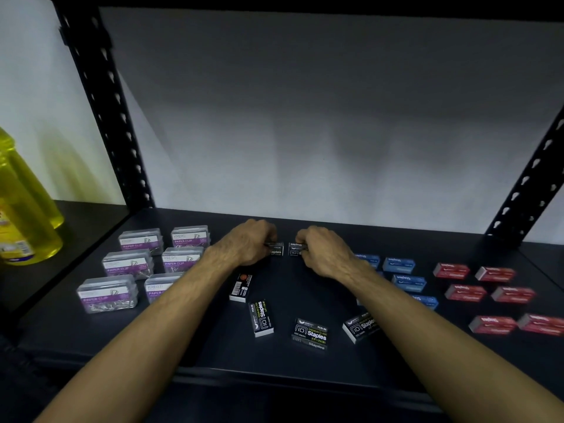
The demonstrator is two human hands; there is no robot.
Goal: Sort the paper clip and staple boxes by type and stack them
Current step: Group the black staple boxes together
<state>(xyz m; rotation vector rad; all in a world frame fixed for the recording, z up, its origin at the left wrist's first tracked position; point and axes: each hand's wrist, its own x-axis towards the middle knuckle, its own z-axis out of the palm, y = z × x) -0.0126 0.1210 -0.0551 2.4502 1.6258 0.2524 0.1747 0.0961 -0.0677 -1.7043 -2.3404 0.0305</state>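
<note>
Two black staple boxes, one in each hand

Both hands reach to the back of the dark shelf (305, 370). The left hand (248, 244) curls its fingers round a black staple box (275, 249), which shows just past its knuckles, white "Staples" lettering facing up. The right hand (323, 250) pinches a second black box (295, 249) the same way — the two boxes lie side by side with a narrow gap between them, each at the fingertips of its own hand.

Four more black boxes lie loose nearer the front edge: one label-down showing a barcode (241, 286), one turned lengthwise (262, 317), one that seems to sit on another (310, 332), and one tilted under the right forearm (360, 326).

Left of the hands, clear paper clip boxes (128, 264) with purple labels stand in two columns. Right of them lie blue staple boxes (399, 265), partly hidden by the arm, and further right red ones (488, 294) — all blurred. Yellow bottles (21, 215) stand on the neighbouring shelf at far left.
</note>
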